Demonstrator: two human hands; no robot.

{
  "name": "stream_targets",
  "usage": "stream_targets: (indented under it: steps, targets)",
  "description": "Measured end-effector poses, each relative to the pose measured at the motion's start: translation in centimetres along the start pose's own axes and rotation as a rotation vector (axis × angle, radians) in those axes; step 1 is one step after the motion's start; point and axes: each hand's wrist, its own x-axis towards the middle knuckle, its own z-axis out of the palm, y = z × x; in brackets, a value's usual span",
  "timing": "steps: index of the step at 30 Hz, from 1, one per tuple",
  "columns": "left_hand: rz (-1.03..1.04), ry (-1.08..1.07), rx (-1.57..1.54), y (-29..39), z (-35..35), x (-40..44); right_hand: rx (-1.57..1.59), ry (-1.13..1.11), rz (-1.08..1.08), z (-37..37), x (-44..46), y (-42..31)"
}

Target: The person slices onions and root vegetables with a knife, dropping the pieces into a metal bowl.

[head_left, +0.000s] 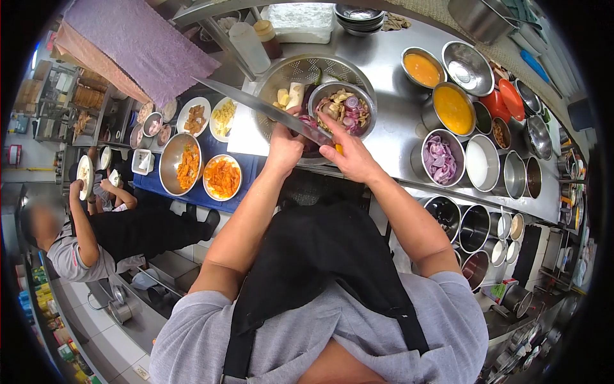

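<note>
Steel colander [294, 72], one knife [259, 107], two hands [284, 152] [355, 157]

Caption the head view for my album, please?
Right hand holding a long knife, left hand close by, above a metal colander.

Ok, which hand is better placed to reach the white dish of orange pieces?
Left, probably: the left hand is nearer the white dish, while the right hand is farther away and seems to hold the knife.

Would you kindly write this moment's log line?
Right hand: holds knife | left hand: beside knife, hold unclear | nearby: colander, bowl with onion
</note>
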Motion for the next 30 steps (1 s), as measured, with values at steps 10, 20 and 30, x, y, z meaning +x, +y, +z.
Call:
stream_targets:
  steps: [10, 20, 30]
  targets:
    - [-0.007, -0.022, 0.038, 0.5, 0.3, 0.3, 0.076, -0.022, 0.135, -0.4, -0.6, 0.1]
    - [0.036, -0.021, 0.171, 0.2, 0.7, 0.4, -0.078, 0.037, 0.102, -0.1, -0.7, -0.5]
    - [0.021, -0.257, -0.075, 0.7, -1.5, 0.7, 0.298, 0.013, 0.264, -2.5, -0.7, 2.7]
